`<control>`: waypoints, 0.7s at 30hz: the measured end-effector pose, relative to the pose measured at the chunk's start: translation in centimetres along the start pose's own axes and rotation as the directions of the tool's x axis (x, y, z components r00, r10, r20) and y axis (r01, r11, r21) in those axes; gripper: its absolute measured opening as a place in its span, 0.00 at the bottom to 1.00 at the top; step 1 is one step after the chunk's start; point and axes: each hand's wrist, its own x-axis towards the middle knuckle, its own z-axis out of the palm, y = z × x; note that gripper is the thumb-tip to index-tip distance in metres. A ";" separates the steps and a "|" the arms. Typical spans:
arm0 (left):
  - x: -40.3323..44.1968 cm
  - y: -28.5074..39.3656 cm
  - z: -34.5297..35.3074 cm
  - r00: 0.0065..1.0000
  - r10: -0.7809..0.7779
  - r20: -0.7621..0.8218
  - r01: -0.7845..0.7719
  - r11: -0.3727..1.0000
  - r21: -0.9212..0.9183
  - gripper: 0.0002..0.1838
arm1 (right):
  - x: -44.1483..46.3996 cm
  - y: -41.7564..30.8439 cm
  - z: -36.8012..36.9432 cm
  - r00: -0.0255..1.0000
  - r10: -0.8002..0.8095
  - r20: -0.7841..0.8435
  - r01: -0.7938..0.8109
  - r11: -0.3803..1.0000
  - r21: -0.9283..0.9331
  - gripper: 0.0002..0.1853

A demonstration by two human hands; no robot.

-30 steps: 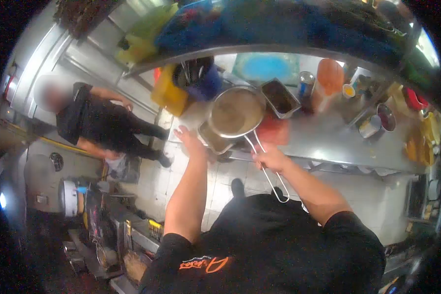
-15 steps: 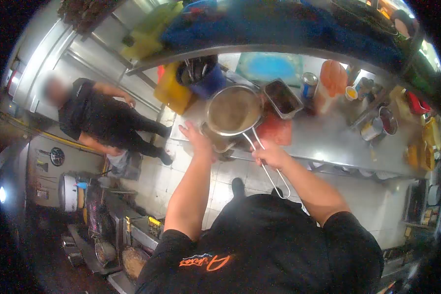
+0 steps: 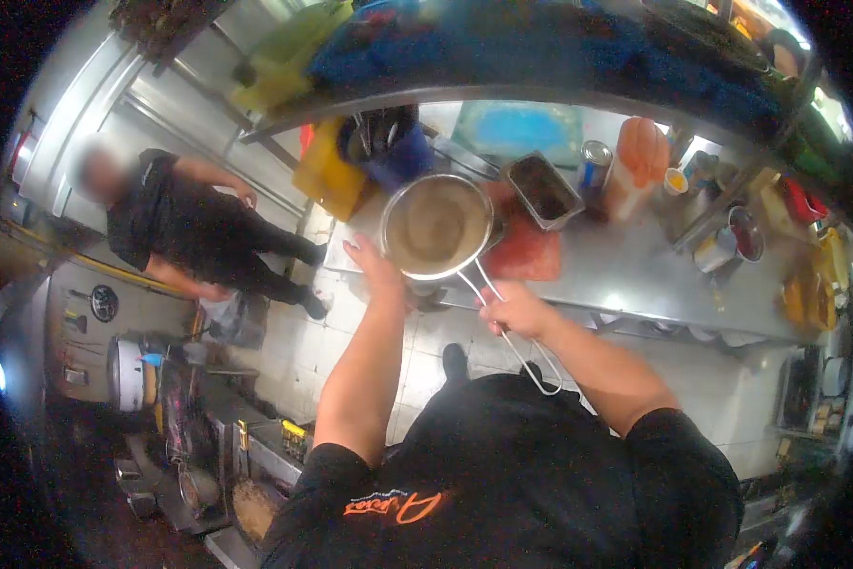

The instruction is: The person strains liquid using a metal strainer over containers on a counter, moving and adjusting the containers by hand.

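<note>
One view, head camera: the round strainer (image 3: 437, 226) is located ahead of the wearer, at the left part of the steel counter (image 3: 635, 275), its bowl facing the camera. Its clearance above the surface cannot be told. Right hand (image 3: 517, 311): fingers closed around the wire handle (image 3: 521, 360), whose looped end projects below the grip toward the body. Left hand (image 3: 381, 273): positioned at the left side of the bowl, thumb and fingers partly spread; whether they grip anything behind the rim cannot be told. Lettering: orange script on the wearer's black shirt (image 3: 540, 474) appears inverted and begins with "A"; the remaining letters cannot be read with certainty. The co-worker's (image 3: 185, 218) dark shirt bears a small white mark, too small to read. The print on the can (image 3: 594, 163) is likewise illegible. Adjacent items: a red board (image 3: 531, 254) lies just right of the strainer; a rectangular metal pan (image 3: 557, 222) with dark contents sits beyond the board; the blue container (image 3: 406, 169), next to the yellow container (image 3: 330, 175), holds utensils.
</note>
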 end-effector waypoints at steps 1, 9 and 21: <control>-0.6 0.5 0.3 1.000 -0.006 -0.005 0.006 1.000 -0.023 0.49 | 0.2 0.3 -0.2 0.999 -0.030 -0.040 0.030 0.999 0.011 0.11; -0.8 0.7 -0.1 0.999 -0.041 0.023 0.043 0.997 -0.057 0.49 | 0.0 -0.7 -0.3 0.996 0.001 -0.090 -0.005 0.999 -0.037 0.11; 7.2 -9.0 -4.9 0.959 0.284 -0.023 -0.266 0.922 0.282 0.40 | 0.8 0.5 -1.0 0.996 -0.073 -0.053 0.072 0.997 -0.027 0.09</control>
